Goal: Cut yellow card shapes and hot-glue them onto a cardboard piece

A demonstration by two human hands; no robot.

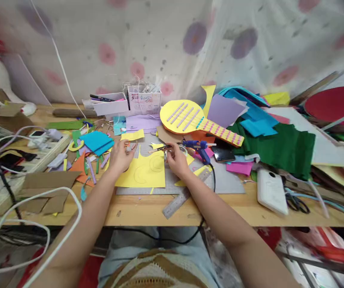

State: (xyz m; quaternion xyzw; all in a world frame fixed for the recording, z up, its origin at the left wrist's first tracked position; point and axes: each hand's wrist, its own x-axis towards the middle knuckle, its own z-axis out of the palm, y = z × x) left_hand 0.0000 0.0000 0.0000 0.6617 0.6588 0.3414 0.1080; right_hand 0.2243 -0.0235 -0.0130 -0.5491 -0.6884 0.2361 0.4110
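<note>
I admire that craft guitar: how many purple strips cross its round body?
4, slanting side by side across the round body: leftmost strip, second strip, third strip, rightmost strip, nearest the neck. None seems hidden.

The right hand [175, 160] hides part of the thin tool [159, 149] it holds, and the right arm [220, 212] covers some of the ruler [174, 205], whose marks are too small to read. It's hard to tell if the left hand [122, 156] pinches anything. The right edge cuts off the big red circle [338, 108].
</note>
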